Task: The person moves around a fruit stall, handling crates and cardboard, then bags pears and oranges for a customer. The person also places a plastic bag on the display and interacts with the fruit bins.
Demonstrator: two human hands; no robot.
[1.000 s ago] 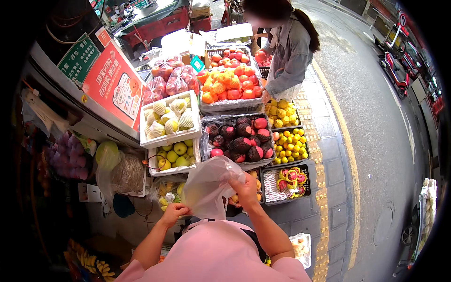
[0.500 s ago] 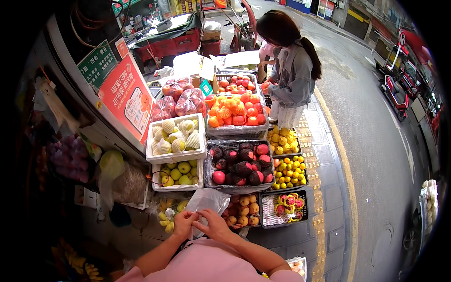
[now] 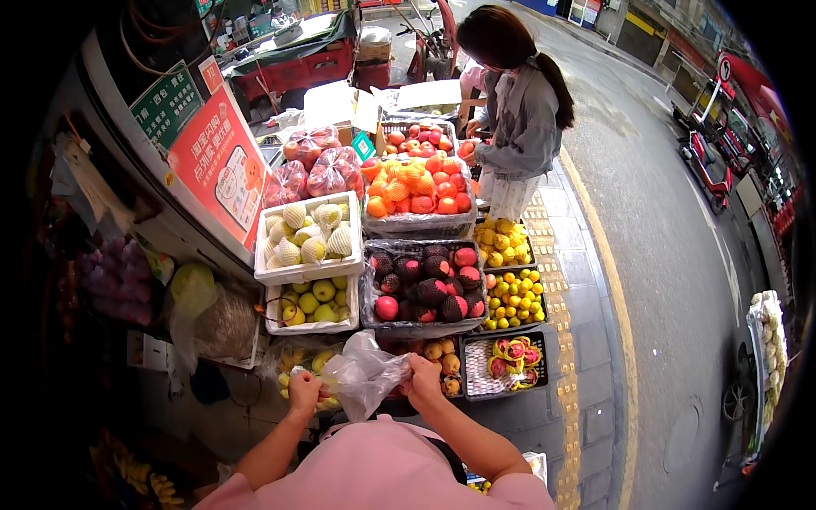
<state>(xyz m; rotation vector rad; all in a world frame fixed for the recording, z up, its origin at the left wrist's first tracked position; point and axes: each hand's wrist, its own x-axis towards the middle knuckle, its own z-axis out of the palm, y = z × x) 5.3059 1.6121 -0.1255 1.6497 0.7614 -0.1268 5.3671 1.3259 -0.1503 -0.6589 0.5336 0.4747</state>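
Observation:
A clear plastic bag [image 3: 364,374] is stretched between my two hands, low in front of my chest. My left hand [image 3: 305,393] is closed at its left side, and my right hand [image 3: 422,380] pinches its right edge. The bag puffs up and looks partly opened, with nothing visible inside. Behind it, it partly covers a crate of brownish-orange round fruit [image 3: 445,361] and some yellow fruit [image 3: 321,360]. Just beyond lies a crate of dark red fruit in black foam nets [image 3: 432,289].
White foam boxes hold netted pears [image 3: 308,238] and green fruit [image 3: 320,308]. Oranges [image 3: 405,184], small yellow citrus [image 3: 513,299] and dragon fruit [image 3: 515,358] fill other crates. A person in a denim jacket [image 3: 524,119] stands at the far side, hands near apples [image 3: 421,138]. The street [image 3: 663,340] runs along the right.
My hands have moved apart, from close together to wide, and the plastic bag is now spread and puffed between them. The view has shifted slightly.

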